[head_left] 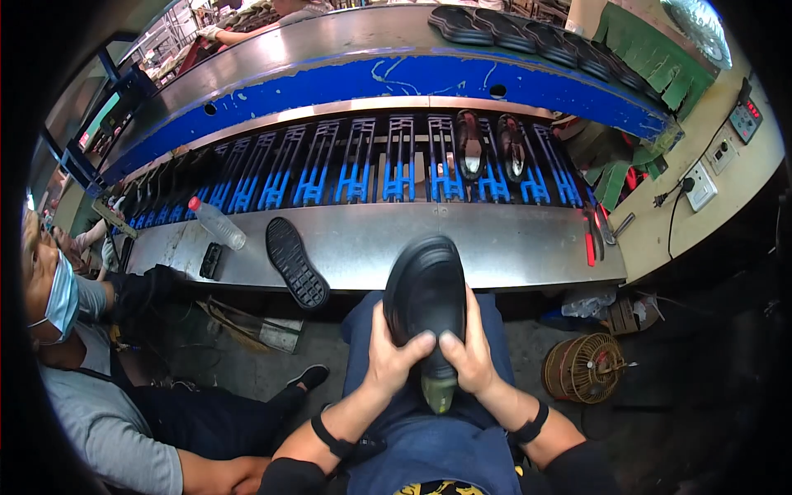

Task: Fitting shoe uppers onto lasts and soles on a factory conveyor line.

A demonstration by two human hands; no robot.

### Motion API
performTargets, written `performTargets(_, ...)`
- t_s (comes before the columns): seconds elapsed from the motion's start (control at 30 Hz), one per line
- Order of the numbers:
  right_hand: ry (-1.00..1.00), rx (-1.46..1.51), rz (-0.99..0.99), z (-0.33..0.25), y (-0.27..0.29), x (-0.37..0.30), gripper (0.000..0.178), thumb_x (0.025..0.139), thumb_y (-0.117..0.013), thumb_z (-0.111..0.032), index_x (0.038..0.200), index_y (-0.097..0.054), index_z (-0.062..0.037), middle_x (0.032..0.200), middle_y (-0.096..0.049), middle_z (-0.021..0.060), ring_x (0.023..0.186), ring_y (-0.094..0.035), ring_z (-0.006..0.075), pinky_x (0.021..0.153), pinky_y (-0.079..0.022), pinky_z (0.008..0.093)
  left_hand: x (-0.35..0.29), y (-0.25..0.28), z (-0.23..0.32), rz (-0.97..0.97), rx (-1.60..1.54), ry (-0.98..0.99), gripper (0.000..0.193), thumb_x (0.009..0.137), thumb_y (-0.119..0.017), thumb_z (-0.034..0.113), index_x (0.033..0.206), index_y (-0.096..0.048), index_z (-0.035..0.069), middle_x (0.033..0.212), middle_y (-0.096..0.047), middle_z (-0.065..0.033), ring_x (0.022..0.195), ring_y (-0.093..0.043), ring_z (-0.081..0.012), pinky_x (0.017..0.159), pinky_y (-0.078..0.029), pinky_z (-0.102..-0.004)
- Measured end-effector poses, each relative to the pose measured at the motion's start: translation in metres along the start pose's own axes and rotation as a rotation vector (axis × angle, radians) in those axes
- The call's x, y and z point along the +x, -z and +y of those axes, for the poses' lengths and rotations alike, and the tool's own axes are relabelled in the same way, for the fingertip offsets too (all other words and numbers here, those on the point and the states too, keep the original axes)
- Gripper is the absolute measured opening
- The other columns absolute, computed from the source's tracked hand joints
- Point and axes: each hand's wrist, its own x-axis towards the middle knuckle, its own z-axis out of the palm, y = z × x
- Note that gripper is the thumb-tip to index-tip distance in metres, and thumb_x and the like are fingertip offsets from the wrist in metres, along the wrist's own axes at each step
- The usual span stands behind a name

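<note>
Over my lap I hold a black shoe (426, 289), its broad rounded end pointing away from me. A green piece (439, 393), which looks like the heel of a shoe last, sticks out at the near end. My left hand (391, 353) is wrapped round the shoe's left side and my right hand (469, 351) round its right. Both thumbs press on the top near the middle, almost touching. Beyond, on the metal bench's front edge, a loose black sole (297, 264) lies tread up.
Blue racks (355, 169) line a conveyor behind the metal bench (363, 243); two shoes (470, 144) rest on them. Black soles (528, 37) lie on the upper shelf. Red-handled pliers (592, 239) and a bottle (218, 223) are on the bench. A masked person (99, 404) sits at left.
</note>
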Motion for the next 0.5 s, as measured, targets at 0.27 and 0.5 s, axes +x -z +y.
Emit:
performTargets(0.27,-0.234,0.345,-0.139,0.018,0.036,0.004,0.093,0.08,-0.082,-0.021,0.154,-0.03,0.001,0.137,-0.053,0.0152,0.128,-0.051,0.0215,0.11,-0.039,0.0365,-0.023,0.029,-0.058,-0.244,0.032,-0.023,0.113,0.076,-0.086,0.018,0.154,-0.007,0.0,0.148,-0.035,-0.0206,0.139,-0.039,-0.0306,0.117,-0.032,-0.0454)
performTargets(0.5,-0.223,0.121,-0.047,0.049,0.028,0.014,0.073,0.086,-0.074,-0.02,0.148,-0.043,0.0001,0.14,-0.054,0.0162,0.129,-0.053,0.0232,0.11,-0.04,0.0361,0.018,0.022,-0.052,-0.153,0.398,-0.144,0.094,0.081,-0.081,0.024,0.153,-0.028,-0.005,0.133,-0.053,-0.0213,0.123,-0.056,-0.0315,0.104,-0.044,-0.0406)
